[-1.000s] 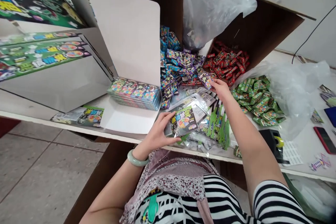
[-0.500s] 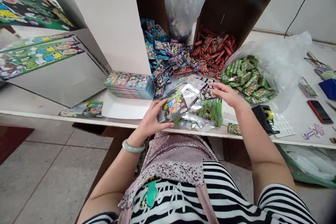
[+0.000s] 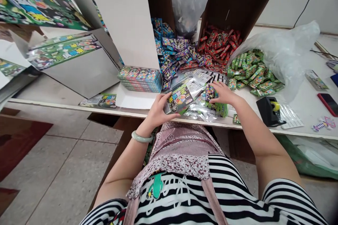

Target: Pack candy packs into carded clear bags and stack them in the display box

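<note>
My left hand (image 3: pixel 160 110) is closed on the near left edge of a flat, dark printed packet (image 3: pixel 181 99) with bright cartoon lettering, thumb below and fingers above. To its right, my right hand (image 3: pixel 224 93) pinches a small purple candy packet (image 3: pixel 210 93) between thumb and fingers. Under both hands lie clear plastic sleeves (image 3: pixel 202 115) and green printed packets (image 3: pixel 223 109). Just behind them is a heap of purple candy packets (image 3: pixel 182 53), running into blue ones (image 3: pixel 161 30) at the left.
An upright white-lined display box (image 3: pixel 126 24) at left holds stacked small boxes (image 3: pixel 139 77). Red packets (image 3: pixel 220 45) spill from a carton, and green packets (image 3: pixel 253 74) lie in a plastic bag at right. A tape dispenser (image 3: pixel 269 111) and phone (image 3: pixel 329 103) are further right.
The view has swung left, so things appear further right. The small purple packet in my right hand has turned from lying lengthwise to standing more upright. My left hand keeps its hold.
</note>
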A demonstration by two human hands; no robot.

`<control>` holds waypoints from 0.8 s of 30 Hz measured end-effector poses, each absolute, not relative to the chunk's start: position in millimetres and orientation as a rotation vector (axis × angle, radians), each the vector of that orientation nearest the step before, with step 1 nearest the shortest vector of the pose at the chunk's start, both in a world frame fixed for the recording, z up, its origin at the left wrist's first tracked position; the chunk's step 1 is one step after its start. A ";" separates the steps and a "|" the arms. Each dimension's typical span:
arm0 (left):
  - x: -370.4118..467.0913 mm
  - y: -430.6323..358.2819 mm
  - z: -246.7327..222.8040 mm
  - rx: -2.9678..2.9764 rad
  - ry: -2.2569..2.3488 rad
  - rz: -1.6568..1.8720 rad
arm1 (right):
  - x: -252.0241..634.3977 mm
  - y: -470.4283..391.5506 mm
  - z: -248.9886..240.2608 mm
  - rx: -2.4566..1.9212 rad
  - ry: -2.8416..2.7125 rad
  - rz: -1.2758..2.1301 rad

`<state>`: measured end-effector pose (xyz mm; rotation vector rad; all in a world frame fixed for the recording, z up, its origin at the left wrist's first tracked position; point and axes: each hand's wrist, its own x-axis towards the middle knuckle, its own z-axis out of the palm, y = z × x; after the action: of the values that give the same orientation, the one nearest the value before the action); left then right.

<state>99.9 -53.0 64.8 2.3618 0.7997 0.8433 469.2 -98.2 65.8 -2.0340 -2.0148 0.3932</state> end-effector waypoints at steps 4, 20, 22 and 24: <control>105.6 -55.5 64.0 2.372 0.761 0.804 | 469.3 -113.0 65.1 -1.905 -2.029 0.432; 116.4 -74.0 74.7 2.601 0.471 0.685 | 415.1 -184.6 159.4 -1.413 -2.458 0.258; 118.1 -76.9 75.2 2.588 0.459 0.684 | 412.3 -182.6 157.6 -1.412 -2.482 0.255; 119.9 -79.1 74.5 2.587 0.442 0.684 | 409.7 -180.3 154.9 -1.394 -2.489 0.305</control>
<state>119.9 -79.1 74.5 2.5869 0.4424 0.6839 409.7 -180.3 154.9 -1.3938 -2.4887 0.3047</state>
